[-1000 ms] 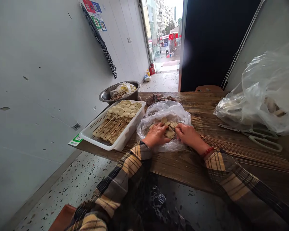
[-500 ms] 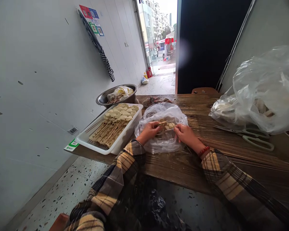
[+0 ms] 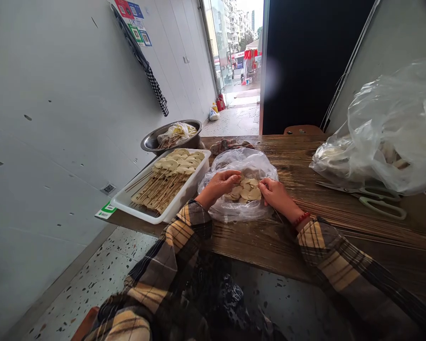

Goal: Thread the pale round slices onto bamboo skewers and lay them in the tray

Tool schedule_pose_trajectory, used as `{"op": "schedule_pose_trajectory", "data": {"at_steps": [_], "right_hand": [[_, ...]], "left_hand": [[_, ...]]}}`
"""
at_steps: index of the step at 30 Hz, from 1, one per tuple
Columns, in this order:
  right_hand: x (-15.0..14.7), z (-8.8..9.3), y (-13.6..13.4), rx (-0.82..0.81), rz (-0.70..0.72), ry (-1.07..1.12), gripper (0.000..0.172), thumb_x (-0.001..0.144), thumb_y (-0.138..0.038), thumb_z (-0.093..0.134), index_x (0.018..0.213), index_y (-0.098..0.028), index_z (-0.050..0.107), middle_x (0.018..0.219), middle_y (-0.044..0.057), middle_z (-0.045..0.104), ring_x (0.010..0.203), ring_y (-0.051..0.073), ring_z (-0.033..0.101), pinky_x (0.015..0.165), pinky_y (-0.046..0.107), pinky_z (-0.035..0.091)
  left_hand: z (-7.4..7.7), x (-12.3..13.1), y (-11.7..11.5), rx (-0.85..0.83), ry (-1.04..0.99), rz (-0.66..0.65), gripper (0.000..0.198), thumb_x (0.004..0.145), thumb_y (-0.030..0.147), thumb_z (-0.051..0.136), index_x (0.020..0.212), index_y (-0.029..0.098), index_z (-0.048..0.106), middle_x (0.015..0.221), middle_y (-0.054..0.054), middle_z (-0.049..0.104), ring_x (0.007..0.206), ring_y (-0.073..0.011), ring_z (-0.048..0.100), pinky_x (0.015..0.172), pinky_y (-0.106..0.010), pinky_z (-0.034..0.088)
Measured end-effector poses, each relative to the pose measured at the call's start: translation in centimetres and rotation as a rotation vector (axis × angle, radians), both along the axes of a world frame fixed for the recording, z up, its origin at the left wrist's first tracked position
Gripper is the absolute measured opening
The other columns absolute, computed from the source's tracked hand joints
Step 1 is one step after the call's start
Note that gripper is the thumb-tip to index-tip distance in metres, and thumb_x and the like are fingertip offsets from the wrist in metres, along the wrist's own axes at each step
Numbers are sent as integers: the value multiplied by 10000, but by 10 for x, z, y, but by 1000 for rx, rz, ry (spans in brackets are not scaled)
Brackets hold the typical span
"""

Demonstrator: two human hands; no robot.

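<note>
A clear plastic bag [image 3: 230, 215] lies open on the table, with pale round slices [image 3: 248, 190] heaped in its mouth. Over the left side of the heap is my left hand [image 3: 220, 187], thumb and fingers drawn together; whatever they pinch is hidden. My right hand [image 3: 277, 196] is closed at the bag's right side. A thin wooden skewer [image 3: 279, 216] pokes out beneath it, its tip end not distinct. To the left, a white plastic tray [image 3: 166, 215] holds rows of skewered slices [image 3: 170, 168], sticks pointing toward me.
Behind the tray stands a metal bowl [image 3: 149, 143] with bagged skewers. Loose skewers [image 3: 355, 227] spread over the wooden table [image 3: 241, 241] at right, near green-handled scissors [image 3: 383, 207] and a large filled plastic bag [image 3: 379, 137]. A dark crumpled item [image 3: 230, 146] lies behind.
My left hand has lifted slightly, and the slice seen at its fingers is no longer distinct. More slices in the bag show between my hands. The view has shifted slightly.
</note>
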State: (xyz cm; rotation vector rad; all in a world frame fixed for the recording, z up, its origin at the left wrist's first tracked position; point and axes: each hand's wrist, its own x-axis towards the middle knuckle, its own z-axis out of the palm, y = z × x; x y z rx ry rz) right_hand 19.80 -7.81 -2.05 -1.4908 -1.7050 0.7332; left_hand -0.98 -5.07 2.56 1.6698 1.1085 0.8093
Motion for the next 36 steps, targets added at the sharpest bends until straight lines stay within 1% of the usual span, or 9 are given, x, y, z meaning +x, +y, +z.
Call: {"op": "schedule_pose_trajectory", "data": {"at_steps": [3, 7, 14, 19, 24, 27, 31, 33, 36], "right_hand": [[1, -1, 0, -4, 2, -2, 197, 902, -235, 455, 789, -197, 613, 371, -51, 504, 454, 176, 586, 600, 286, 431], [1, -3, 1, 27, -19, -20, 194, 905, -240, 449, 814, -197, 615, 374, -46, 503, 472, 189, 595, 605, 302, 432], [4, -9, 3, 46, -39, 12, 176, 919, -259, 437, 878, -196, 595, 449, -20, 597, 444, 171, 568, 573, 299, 426], [4, -13, 6, 7, -35, 114, 165, 908, -303, 453, 833, -212, 570, 438, -26, 586, 383, 151, 523, 473, 270, 403], [1, -18, 10, -26, -31, 315, 173, 890, -343, 448, 837, -217, 554, 603, -4, 658, 403, 140, 567, 360, 236, 374], [-1, -16, 10, -29, -20, 410, 178, 874, -371, 470, 841, -213, 546, 718, 18, 691, 454, 136, 609, 353, 220, 382], [-2, -8, 6, -42, 105, 537, 221, 875, -425, 481, 854, -210, 530, 875, 51, 721, 585, 148, 679, 385, 208, 423], [-2, -5, 4, -40, 154, 569, 238, 882, -444, 480, 860, -211, 524, 932, 62, 732, 636, 151, 692, 404, 206, 441], [-2, -5, 4, -29, 97, 558, 247, 887, -445, 476, 854, -205, 528, 948, 73, 736, 627, 142, 678, 403, 202, 444]], "left_hand": [[-8, -12, 10, 150, 174, 100, 308, 866, 314, 543, 1046, 130, 712, 1035, -102, 731, 964, -213, 657, 847, -326, 511], [-19, -28, 19, 314, 484, 179, 301, 851, 204, 500, 1032, 132, 729, 1001, -97, 740, 931, -226, 665, 903, -363, 506], [-28, -36, 21, 467, 764, 107, 392, 689, 109, 638, 1066, 159, 733, 1086, -99, 710, 1008, -238, 651, 931, -331, 513], [-25, -32, 21, 485, 726, 189, 228, 787, 102, 553, 867, 155, 761, 913, -90, 741, 889, -210, 675, 855, -314, 517], [-13, -19, 16, 549, 564, 287, 187, 839, 172, 579, 903, 166, 755, 856, -64, 750, 792, -179, 674, 792, -276, 508], [-6, -5, 11, 601, 584, 230, 192, 853, 176, 568, 918, 182, 749, 895, -56, 751, 820, -176, 673, 806, -274, 502], [-1, 10, 5, 585, 650, 81, 243, 889, 217, 526, 1015, 194, 733, 1004, -65, 750, 911, -196, 680, 842, -290, 498], [0, 13, 6, 565, 669, 73, 270, 903, 241, 509, 1053, 182, 726, 1000, -82, 749, 906, -208, 681, 841, -300, 498], [-2, 13, 13, 519, 682, 124, 289, 906, 228, 481, 1021, 153, 735, 929, -102, 747, 859, -214, 675, 818, -303, 501]]}}
